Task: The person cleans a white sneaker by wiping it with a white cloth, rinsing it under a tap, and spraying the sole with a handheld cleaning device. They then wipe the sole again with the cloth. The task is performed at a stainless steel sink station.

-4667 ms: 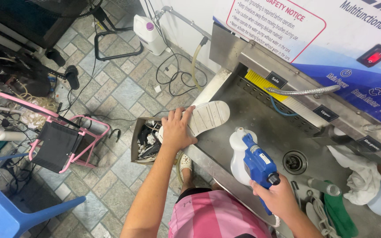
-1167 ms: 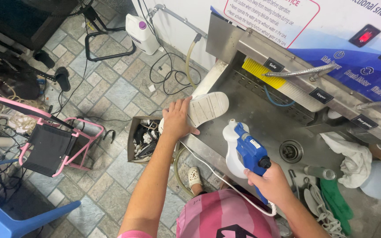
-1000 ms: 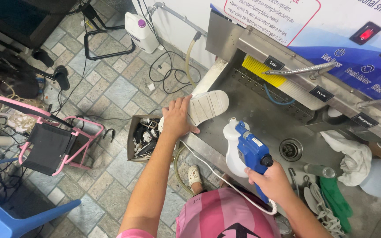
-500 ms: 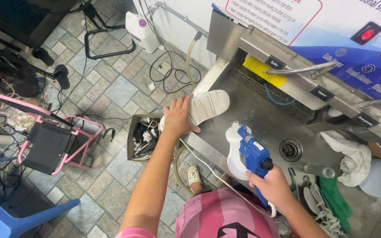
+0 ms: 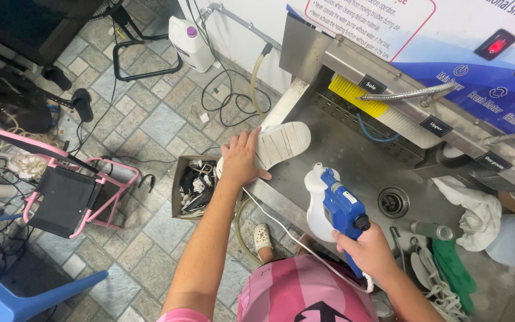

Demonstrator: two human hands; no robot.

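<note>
Blue-and-white handheld spray gun [image 5: 334, 206] sat nearest, over the front part of the stainless steel sink basin [image 5: 353, 152]; the right hand [image 5: 368, 250] had its fingers curled tight round the blue grip. Farther off, the left hand [image 5: 241, 160] lay with fingers spread, pressing a white shoe [image 5: 278, 143], ribbed sole up, on the basin's left rim. Beyond stood a yellow bristle brush [image 5: 356, 98].
</note>
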